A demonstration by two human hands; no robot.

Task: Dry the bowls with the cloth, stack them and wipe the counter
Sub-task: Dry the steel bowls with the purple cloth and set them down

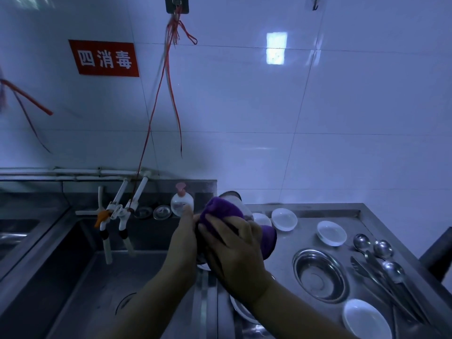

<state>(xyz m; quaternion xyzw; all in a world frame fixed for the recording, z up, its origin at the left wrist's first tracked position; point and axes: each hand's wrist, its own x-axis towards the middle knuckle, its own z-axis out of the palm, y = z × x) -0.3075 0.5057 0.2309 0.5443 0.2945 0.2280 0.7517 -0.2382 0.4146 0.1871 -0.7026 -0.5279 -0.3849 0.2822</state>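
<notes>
Steel counter (281,270) under white tiled wall (318,130), both hands' fingers (220,231) gripping cloth-wrapped bowl (232,195)

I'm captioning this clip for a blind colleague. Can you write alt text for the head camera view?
Two hands, left and right, rub a purple cloth over a metal bowl held between a sink and a steel counter. White dishes, a metal bowl and spoons lie on the counter.
</notes>
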